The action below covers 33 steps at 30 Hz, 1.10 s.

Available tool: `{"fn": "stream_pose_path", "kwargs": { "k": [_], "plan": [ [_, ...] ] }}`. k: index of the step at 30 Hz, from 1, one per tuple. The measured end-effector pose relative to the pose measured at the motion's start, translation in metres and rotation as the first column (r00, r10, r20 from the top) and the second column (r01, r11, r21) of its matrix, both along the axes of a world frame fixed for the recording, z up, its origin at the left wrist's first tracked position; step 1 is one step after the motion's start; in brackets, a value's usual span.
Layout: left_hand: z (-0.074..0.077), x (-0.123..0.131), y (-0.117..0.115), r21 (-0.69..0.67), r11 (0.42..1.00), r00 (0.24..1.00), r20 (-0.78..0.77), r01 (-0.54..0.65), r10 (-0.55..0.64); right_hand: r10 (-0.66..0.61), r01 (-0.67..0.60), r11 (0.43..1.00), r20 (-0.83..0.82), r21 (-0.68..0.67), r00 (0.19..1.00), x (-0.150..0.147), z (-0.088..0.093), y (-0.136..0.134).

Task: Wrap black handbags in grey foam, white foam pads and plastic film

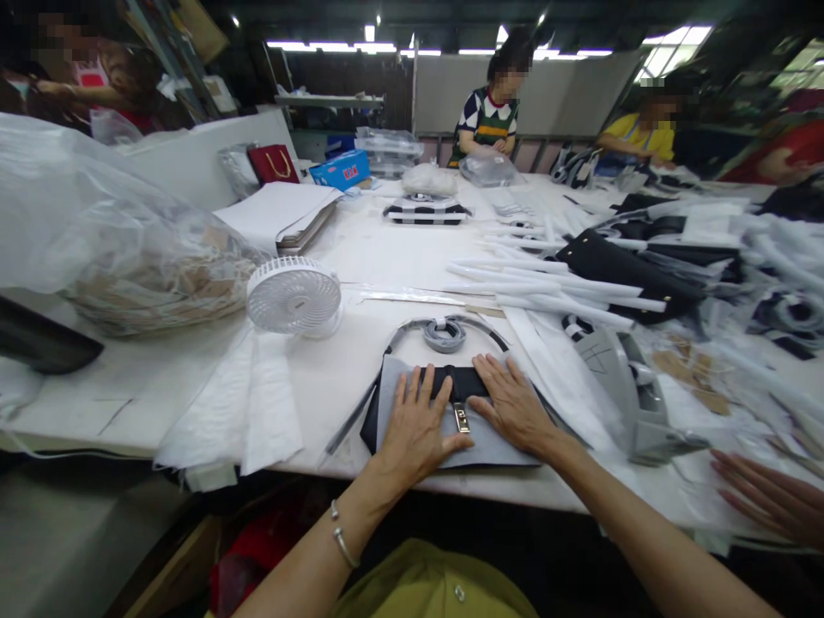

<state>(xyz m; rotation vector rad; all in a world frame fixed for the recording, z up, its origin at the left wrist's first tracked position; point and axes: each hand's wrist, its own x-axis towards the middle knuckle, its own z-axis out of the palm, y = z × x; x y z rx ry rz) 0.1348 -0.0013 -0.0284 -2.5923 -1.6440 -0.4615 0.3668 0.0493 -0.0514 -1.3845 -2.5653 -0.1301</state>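
Note:
A handbag (489,446) lies flat at the table's front edge, its front covered by a light grey sheet with a black strap and a gold-coloured clasp (462,418) showing in the middle. My left hand (418,421) rests flat on the left part of the bag, fingers spread. On the right part, my right hand (511,403) also lies flat with its fingers stretched out. The bag's handle (402,335) arches away from me on the table, and a wrapped coil of strap (444,333) sits inside the arch.
Left of the bag stand a small white fan (294,296) and white sheets (274,403). A tape dispenser (634,395) is to the right, with white tubes (554,279) and black bag parts behind. Another person's hand (769,493) reaches in at far right. Several people work across the table.

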Motion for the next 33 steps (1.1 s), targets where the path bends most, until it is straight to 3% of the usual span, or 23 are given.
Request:
{"fn": "stream_pose_path", "kwargs": {
  "k": [7,11,15,18,24,29,33],
  "plan": [
    [-0.007,-0.032,-0.006,0.117,0.993,0.991,-0.132,0.019,-0.003,-0.059,0.059,0.995,0.012,-0.078,0.998,-0.013,0.019,-0.001],
    [-0.011,-0.039,-0.005,0.133,0.99,0.984,-0.178,0.043,-0.019,-0.098,0.101,0.983,0.022,-0.152,0.995,-0.021,0.046,-0.002],
    [-0.007,-0.038,-0.006,0.094,0.995,0.984,-0.177,0.035,-0.018,-0.038,0.036,0.997,-0.03,-0.072,0.999,-0.034,0.071,-0.019],
    [-0.005,-0.039,-0.006,0.078,0.996,0.984,-0.174,0.038,-0.024,0.08,-0.082,0.996,-0.043,-0.04,0.996,-0.04,0.063,-0.038],
    [0.007,-0.046,-0.003,0.065,0.991,0.977,-0.185,0.115,-0.101,0.084,-0.088,0.992,-0.05,-0.086,0.995,-0.038,0.026,-0.047],
    [0.021,-0.041,-0.019,0.17,0.96,0.962,-0.2,0.224,-0.188,0.063,-0.071,0.992,-0.081,-0.1,0.995,-0.037,0.029,-0.044],
    [0.007,-0.042,-0.034,0.195,0.91,0.921,-0.217,0.366,-0.323,0.057,-0.066,0.992,-0.09,-0.108,0.994,-0.038,0.035,-0.046]
  ]
}}
